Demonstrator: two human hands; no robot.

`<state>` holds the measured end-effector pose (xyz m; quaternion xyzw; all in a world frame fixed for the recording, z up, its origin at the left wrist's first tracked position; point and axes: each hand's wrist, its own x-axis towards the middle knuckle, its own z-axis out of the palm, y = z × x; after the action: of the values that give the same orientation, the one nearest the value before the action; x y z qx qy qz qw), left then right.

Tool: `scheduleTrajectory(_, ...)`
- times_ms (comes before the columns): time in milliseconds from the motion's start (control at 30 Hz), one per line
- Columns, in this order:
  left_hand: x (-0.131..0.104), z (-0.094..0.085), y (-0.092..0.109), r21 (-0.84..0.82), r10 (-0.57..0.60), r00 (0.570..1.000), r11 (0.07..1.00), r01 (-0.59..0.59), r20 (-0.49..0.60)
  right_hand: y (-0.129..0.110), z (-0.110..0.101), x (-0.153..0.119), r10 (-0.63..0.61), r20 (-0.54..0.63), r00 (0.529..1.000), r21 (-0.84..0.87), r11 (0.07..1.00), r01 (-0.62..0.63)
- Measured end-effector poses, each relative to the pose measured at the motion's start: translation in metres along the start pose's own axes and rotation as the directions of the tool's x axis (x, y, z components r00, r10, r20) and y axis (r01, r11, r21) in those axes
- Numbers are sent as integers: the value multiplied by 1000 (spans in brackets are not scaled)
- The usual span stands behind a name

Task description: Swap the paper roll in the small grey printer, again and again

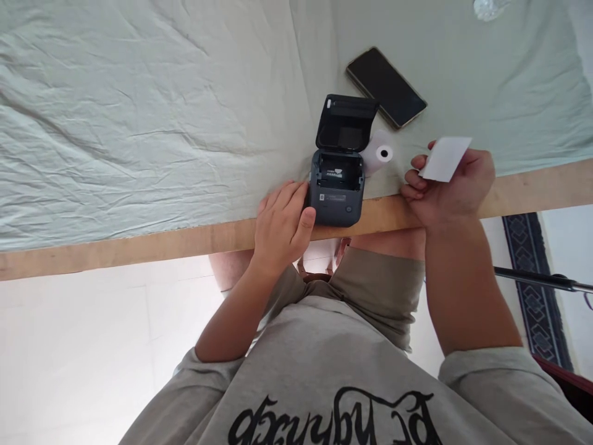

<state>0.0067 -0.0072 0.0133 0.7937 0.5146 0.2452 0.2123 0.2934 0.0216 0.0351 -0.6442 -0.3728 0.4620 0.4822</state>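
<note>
A small dark printer [337, 207] stands at the table's front edge with its lid [346, 122] raised and its inner compartment showing. My left hand [283, 225] lies against the printer's left side, fingers stretched out and flat. To the right, my right hand [451, 185] is turned palm up, its fingers curled and closed on a piece of white paper [447, 159]. Beside the printer, on its right, a white paper roll [377, 152] lies with its dark core hole visible.
A black phone [386, 86] lies slantwise behind the printer. Wrinkled pale green cloth [162, 111] covers the table, whose wooden edge [222, 236] shows in front. A clear crumpled item [490, 8] is at the far right. Below are a patterned mat [532, 296] and a dark pole [537, 278].
</note>
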Motion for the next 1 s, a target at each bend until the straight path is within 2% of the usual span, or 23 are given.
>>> scheduleTrajectory(67,0,0,0,4,0,1000,1000,0,-1,0,0,0,44,7,999,40,998,-44)
scheduleTrajectory(167,0,0,1,17,0,1000,1000,0,-9,2,4,-1,49,-80,996,111,993,-40)
scheduleTrajectory(233,0,0,1,19,4,1000,1000,-4,-14,7,7,-1,-23,-170,985,63,997,35)
scheduleTrajectory(333,1,1,1,14,7,1000,1000,-7,-21,14,9,-1,-188,-261,947,-159,976,150)
scheduleTrajectory(433,2,2,1,23,1,1000,1000,-1,-23,16,6,1,-388,-209,898,-487,837,248)
scheduleTrajectory(533,2,2,1,31,7,1000,1000,-6,-31,12,1,7,-486,-141,863,-706,660,257)
scheduleTrajectory(700,2,1,1,21,19,999,1000,-19,-35,15,-3,22,-489,-116,865,-794,569,215)
scheduleTrajectory(833,3,2,0,21,18,999,1000,-17,-39,27,-4,27,-461,-110,880,-776,593,214)
scheduleTrajectory(900,3,2,0,21,19,999,1000,-18,-42,30,-4,26,-453,-70,889,-761,601,246)
scheduleTrajectory(933,3,2,0,21,18,999,1000,-17,-42,31,-5,24,-477,-45,878,-758,588,281)
scheduleTrajectory(1000,3,2,1,21,19,999,1000,-18,-40,29,-4,17,-589,-12,808,-768,523,370)
